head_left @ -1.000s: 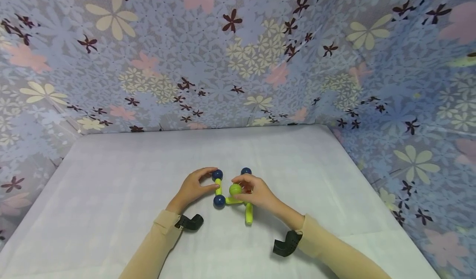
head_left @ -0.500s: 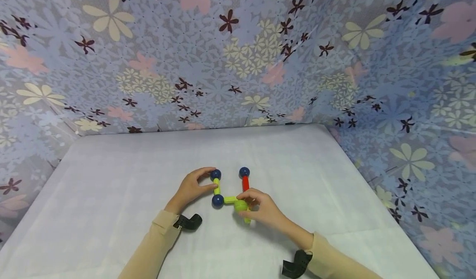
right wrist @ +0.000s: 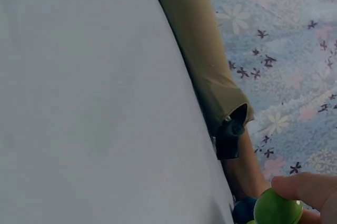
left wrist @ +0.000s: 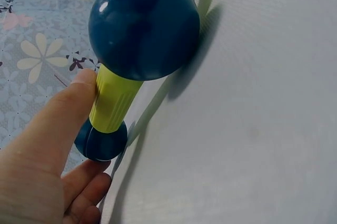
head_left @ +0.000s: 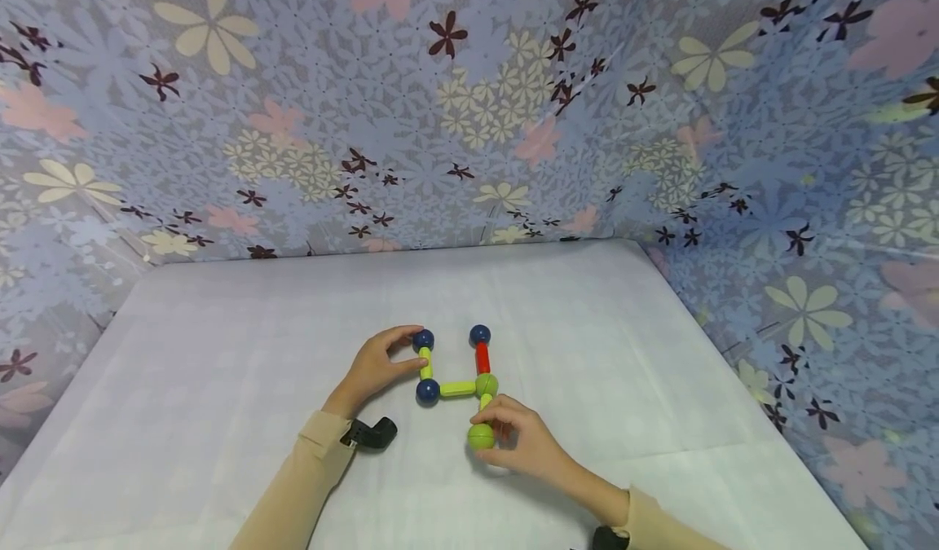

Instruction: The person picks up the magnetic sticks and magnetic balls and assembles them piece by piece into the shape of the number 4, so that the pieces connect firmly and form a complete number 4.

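Observation:
Magnetic balls and rods form a frame on the table. Its left side is a yellow-green rod (head_left: 426,369) between a far blue ball (head_left: 423,340) and a near blue ball (head_left: 428,392). My left hand (head_left: 372,373) holds this side, thumb on the rod (left wrist: 111,100), fingers at the far blue ball. A crosswise yellow-green rod (head_left: 458,389) runs to a green ball (head_left: 487,385); from it a red rod (head_left: 482,359) leads to another blue ball (head_left: 480,335). My right hand (head_left: 531,446) pinches a second green ball (head_left: 480,437) at the near yellow-green rod, partly hidden by the fingers.
White cloth covers the table (head_left: 220,354). A floral curtain (head_left: 411,126) hangs behind it and along the right side. Black wrist cameras sit on the left wrist (head_left: 372,434) and the right wrist (head_left: 610,539).
My right hand has carried the green ball toward me, from above the frame's middle to the near rod's end, uncovering the junction ball and red rod. The left hand keeps its hold.

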Motion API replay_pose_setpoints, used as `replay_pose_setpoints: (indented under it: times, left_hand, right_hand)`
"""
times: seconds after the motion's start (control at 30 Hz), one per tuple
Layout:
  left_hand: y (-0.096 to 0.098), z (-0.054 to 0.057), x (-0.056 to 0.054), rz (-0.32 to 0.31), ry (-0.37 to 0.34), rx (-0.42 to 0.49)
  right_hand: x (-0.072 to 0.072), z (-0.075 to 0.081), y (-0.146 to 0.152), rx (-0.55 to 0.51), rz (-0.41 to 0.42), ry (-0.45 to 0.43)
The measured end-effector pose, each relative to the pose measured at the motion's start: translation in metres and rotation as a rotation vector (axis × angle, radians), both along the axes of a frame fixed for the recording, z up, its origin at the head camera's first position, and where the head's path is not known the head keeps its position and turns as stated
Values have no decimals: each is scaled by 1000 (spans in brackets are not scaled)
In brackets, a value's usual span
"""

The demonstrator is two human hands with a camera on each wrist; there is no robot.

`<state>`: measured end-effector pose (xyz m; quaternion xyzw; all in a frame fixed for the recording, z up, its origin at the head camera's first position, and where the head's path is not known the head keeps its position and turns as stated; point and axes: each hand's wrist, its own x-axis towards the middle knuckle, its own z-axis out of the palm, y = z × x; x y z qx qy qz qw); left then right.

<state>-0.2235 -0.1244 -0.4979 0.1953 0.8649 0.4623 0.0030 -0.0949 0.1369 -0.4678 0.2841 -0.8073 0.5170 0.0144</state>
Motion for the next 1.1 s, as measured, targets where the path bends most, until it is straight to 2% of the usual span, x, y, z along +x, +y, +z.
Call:
replay_pose_setpoints:
  times: [0.2,0.43,0.53,0.93,1.1]
  left_hand:
    - [-1,0,-1,-3,-2,10]
    - [0,0,1,7,-6,3]
    - [0,0,2,6,-14,3]
    - [-2,2,3,1,-27,-13]
    - [-3,2,5,6,-31,-10]
  right_hand:
    - [7,-4,3,62,5,-45]
    - [7,-11,5,58,4,24]
    - [7,-13,6,69,-1,28]
    - [11,-12,11,150,-56,2]
    - [13,-10,11,156,-52,-1]
